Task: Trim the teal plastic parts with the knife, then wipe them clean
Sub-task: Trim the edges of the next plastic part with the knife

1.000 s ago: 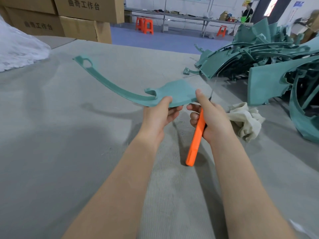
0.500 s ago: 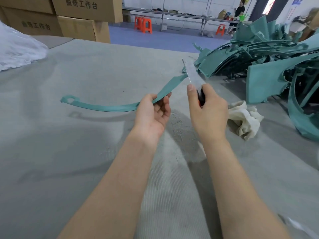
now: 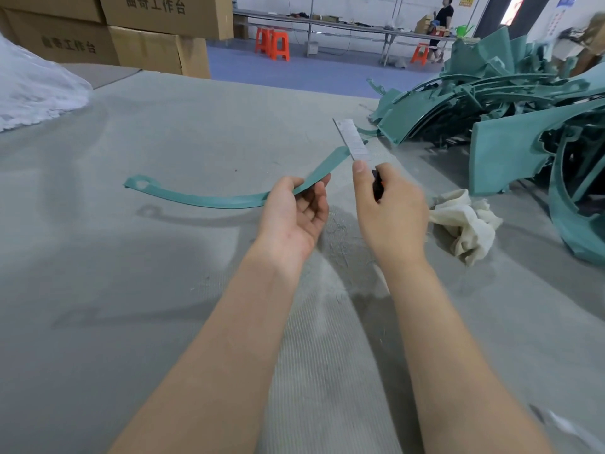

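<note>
Left hand (image 3: pixel 294 214) gripping curved teal part (image 3: pixel 209 199), right hand (image 3: pixel 389 208) holding knife (image 3: pixel 352 139) blade at its end

I hold the long curved teal strip (image 3: pixel 209 199) in the air with my left hand (image 3: pixel 294 217), near its wide end; the thin far end has a small loop. The knife (image 3: pixel 352 139) is in my right hand (image 3: pixel 389 211), its pale blade pointing up and away and touching the strip's wide end. More teal parts (image 3: pixel 491 103) are piled at the right, with a crumpled cream cloth (image 3: pixel 468 224) just beside them.

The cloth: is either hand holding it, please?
No: the cloth lies on the table, while the left hand holds a teal part and the right hand grips the knife.
</note>
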### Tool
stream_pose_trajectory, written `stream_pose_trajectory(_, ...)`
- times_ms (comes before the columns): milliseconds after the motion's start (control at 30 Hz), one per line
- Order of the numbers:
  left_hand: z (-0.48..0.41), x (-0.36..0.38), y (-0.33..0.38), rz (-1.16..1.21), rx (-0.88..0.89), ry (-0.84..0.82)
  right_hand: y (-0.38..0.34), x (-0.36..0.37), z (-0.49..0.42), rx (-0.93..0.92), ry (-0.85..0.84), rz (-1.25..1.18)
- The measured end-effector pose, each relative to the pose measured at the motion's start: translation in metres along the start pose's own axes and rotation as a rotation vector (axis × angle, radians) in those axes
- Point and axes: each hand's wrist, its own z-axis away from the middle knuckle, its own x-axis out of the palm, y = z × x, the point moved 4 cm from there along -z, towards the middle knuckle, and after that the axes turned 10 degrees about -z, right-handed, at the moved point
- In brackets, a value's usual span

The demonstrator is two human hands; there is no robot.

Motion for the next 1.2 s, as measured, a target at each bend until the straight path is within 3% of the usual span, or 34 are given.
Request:
stream_pose_trajectory(333,-0.005,-0.006,-0.001,0.003,-0.014,0.032,0.012,0.003,-0.002,0.125,-0.177,-0.026)
stream_pose_trajectory(600,-0.003,-0.001,-0.005,0.067,-0.081,-0.028,0.006,-0.005,-0.002,0.035,-0.041,-0.072)
stream_pose_trajectory(1200,-0.012,-0.006,0.0,-0.001,-0.037,0.033,-0.006,0.022,0.01,-0.042,-0.295,-0.066)
